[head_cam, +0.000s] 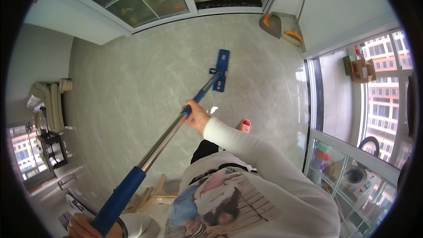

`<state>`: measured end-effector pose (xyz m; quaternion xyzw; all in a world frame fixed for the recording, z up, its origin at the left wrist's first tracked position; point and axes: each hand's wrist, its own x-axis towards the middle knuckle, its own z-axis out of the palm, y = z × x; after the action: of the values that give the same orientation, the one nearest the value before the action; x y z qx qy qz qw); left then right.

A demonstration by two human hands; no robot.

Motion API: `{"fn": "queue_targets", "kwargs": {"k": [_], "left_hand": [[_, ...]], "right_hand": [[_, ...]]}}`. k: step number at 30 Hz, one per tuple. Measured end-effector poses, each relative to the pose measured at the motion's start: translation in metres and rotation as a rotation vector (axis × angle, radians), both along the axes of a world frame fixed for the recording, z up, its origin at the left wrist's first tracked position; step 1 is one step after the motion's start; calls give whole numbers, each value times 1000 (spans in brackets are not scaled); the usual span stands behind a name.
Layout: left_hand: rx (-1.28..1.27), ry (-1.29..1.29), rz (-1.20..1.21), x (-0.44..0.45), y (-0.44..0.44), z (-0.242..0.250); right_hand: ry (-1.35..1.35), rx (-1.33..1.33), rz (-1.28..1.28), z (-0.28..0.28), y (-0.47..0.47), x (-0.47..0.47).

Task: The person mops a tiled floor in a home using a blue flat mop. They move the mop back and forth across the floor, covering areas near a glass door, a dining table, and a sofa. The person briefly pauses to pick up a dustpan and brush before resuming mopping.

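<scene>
A flat mop with a metal pole [164, 138] slants from the lower left up to the middle of the view. My left hand [91, 226] grips the blue sleeve [119, 198] at the top end of the pole. Farther down, my right hand [196, 115] is closed around the pole at a blue collar [187, 110]. The blue rectangular mop head [221, 69] lies on the grey tiled floor [132, 82], ahead of me, with its hinge joint partly behind the pole. Any pad under the head is hidden.
A dustpan [271, 25] and a broom [292, 36] lean in the far right corner. Glass doors stand at the far left [145, 1] and right [350, 168]. Wooden chair legs [148, 198] are close behind the pole. Rolled tubes [54, 107] rest by the left wall.
</scene>
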<state>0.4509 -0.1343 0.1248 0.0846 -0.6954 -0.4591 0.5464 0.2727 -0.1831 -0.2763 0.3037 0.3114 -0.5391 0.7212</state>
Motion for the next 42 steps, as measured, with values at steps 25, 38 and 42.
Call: {"fn": "queue_targets", "kwargs": {"k": [25, 38, 42], "left_hand": [[416, 44, 84, -29, -42, -114], [90, -13, 70, -3, -59, -106], [90, 44, 94, -29, -71, -106]], "right_hand": [[655, 215, 44, -98, 39, -123], [411, 43, 335, -60, -169, -45], [193, -140, 184, -75, -123, -87]]}}
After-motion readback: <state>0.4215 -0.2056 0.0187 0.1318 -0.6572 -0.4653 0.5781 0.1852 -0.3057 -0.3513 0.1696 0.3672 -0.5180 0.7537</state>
